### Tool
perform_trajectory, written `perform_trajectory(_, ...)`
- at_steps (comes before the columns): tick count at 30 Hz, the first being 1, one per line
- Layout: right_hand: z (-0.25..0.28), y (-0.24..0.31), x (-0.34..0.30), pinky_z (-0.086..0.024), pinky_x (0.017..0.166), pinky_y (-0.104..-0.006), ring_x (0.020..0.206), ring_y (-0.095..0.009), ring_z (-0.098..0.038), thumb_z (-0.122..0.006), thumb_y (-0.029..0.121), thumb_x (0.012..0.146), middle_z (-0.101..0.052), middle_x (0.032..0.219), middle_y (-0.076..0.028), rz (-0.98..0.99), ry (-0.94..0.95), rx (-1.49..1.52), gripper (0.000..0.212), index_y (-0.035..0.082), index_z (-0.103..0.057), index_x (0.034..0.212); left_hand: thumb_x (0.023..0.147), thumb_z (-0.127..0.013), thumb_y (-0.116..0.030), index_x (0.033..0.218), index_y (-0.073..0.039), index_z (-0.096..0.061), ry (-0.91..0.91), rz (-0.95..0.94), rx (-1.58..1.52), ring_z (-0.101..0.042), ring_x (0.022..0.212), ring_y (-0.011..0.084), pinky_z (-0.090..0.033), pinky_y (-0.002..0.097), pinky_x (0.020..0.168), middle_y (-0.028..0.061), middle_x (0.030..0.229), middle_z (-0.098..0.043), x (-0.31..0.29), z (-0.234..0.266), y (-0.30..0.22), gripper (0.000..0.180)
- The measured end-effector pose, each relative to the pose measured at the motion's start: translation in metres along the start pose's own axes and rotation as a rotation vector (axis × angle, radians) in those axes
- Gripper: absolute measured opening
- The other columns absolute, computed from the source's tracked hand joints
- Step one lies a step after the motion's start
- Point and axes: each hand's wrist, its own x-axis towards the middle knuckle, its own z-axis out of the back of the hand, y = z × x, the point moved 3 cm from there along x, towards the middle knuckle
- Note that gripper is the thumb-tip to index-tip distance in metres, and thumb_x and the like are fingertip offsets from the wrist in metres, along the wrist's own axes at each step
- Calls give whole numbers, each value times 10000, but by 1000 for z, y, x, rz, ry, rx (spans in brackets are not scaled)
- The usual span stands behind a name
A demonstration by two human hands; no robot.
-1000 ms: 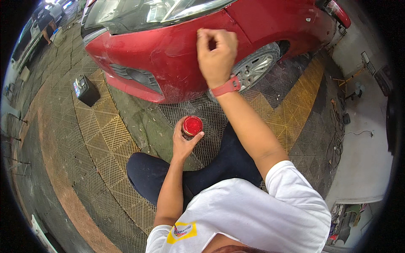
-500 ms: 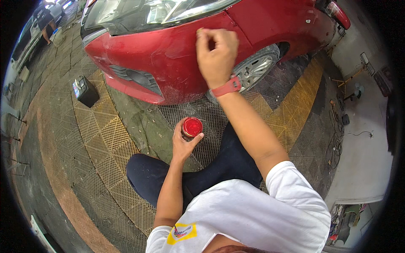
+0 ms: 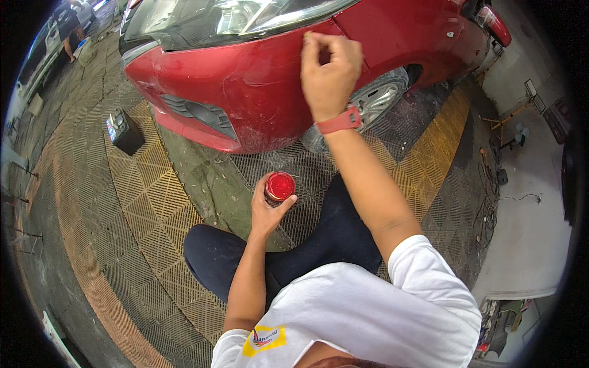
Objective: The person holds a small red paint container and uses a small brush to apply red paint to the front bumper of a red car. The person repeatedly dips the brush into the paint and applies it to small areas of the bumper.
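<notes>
A small round jar (image 3: 280, 186) of bright red liquid, likely paint, is in my left hand (image 3: 264, 212), whose fingers and thumb wrap its sides. The jar stays upright above my lap. My right hand (image 3: 332, 76), with a red band (image 3: 339, 121) at the wrist, is raised over the front corner of a red car's bumper (image 3: 257, 92). Its thumb and fingers are pinched, with a tiny yellowish tip at the fingertips that I cannot make out. The fingertips are at the seam below the headlight (image 3: 245, 21); whether they touch is unclear. Pale scuffs mark the bumper.
The front wheel (image 3: 377, 101) stands right of the bumper. A black box-like battery (image 3: 126, 132) sits on grated floor tiles (image 3: 147, 190) at the left. Cables (image 3: 488, 205) and a small fan (image 3: 520, 135) lie along the right wall. Another person (image 3: 67, 30) is far off, upper left.
My right hand has moved right and slightly up along the bumper's top edge, still pinched. The left hand and the jar have hardly moved.
</notes>
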Motion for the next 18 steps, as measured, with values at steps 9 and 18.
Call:
perform_trajectory(9, -10, 33, -11, -508, 921, -462, 977, -294, -695, -884, 142, 1002, -811, 976, -20, 91, 78, 39, 44, 134, -846, 981, 859, -1062, -277, 1594, 11, -642, -2, -48, 56, -737, 1401, 341, -588, 468, 1204, 208, 1519, -723, 2, 1, 8, 895)
perform_trajectory(18, -18, 36, -12, -483, 933, -498, 1003, -320, -672, -871, 187, 1002, -745, 957, -34, 71, 55, 52, 104, 142, -781, 980, 862, -1059, -272, 1593, 8, -642, -11, -45, 69, -744, 1388, 345, -594, 466, 1196, 207, 1514, -728, 1, 1, 5, 887)
